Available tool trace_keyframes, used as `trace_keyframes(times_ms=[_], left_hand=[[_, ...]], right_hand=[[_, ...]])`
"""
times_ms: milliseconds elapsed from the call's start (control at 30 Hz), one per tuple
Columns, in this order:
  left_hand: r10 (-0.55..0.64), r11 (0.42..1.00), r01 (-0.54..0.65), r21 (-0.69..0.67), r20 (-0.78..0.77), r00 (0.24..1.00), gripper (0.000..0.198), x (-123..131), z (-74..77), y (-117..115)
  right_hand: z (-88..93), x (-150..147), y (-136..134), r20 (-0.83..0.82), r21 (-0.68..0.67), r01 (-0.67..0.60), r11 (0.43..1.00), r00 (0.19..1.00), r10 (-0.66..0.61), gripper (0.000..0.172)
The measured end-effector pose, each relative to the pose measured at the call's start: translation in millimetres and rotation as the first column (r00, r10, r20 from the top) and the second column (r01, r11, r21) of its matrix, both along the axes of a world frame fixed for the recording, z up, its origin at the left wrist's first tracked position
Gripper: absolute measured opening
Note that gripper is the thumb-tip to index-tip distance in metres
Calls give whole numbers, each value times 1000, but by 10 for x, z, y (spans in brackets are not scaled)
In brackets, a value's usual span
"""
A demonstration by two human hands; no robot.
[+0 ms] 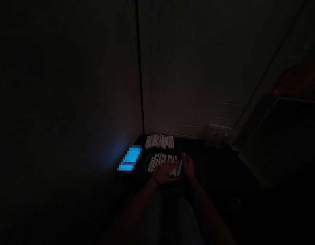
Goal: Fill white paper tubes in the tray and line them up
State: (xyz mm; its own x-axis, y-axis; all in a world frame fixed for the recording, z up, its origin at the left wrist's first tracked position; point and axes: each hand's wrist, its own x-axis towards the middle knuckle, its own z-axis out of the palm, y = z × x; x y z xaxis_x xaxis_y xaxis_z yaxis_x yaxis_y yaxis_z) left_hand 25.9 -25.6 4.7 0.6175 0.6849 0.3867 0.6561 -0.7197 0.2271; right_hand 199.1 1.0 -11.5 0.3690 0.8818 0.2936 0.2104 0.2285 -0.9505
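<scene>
The room is very dark. Two rows of white markers lie on a dark floor by the wall: a far row (159,141) and a near row (161,160). My left hand (165,173) lies flat over the near row, fingers stretched across the markers. At the right end of that row is my right hand (188,166), its fingers curled around the end of a marker (179,166) there. Both forearms reach forward over my lap.
A glowing blue phone screen (130,158) lies left of the markers. A clear plastic container (218,135) stands by the wall at the right. A large dark box or case (279,136) sits further right. A white wall corner (140,85) rises behind.
</scene>
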Motion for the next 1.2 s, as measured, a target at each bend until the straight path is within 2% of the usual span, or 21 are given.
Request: trace_keyframes(times_ms=[267, 667, 1033, 1200], left_hand=[[-4, 998, 6, 60, -36, 999, 74, 52, 13, 33], [9, 998, -6, 59, -40, 999, 65, 74, -5, 8], [27, 999, -28, 29, 21, 999, 62, 67, -30, 18], [56, 998, -57, 7, 71, 996, 51, 67, 9, -13]], right_hand=[[-8, 37, -4, 120, -25, -5, 1000, 993, 8, 49], [47, 36, -31, 236, -89, 21, 996, 972, 1, 50], [122, 10, -75, 173, -110, -7, 994, 985, 26, 46], [83, 24, -65, 152, -136, -24, 990, 987, 45, 51]])
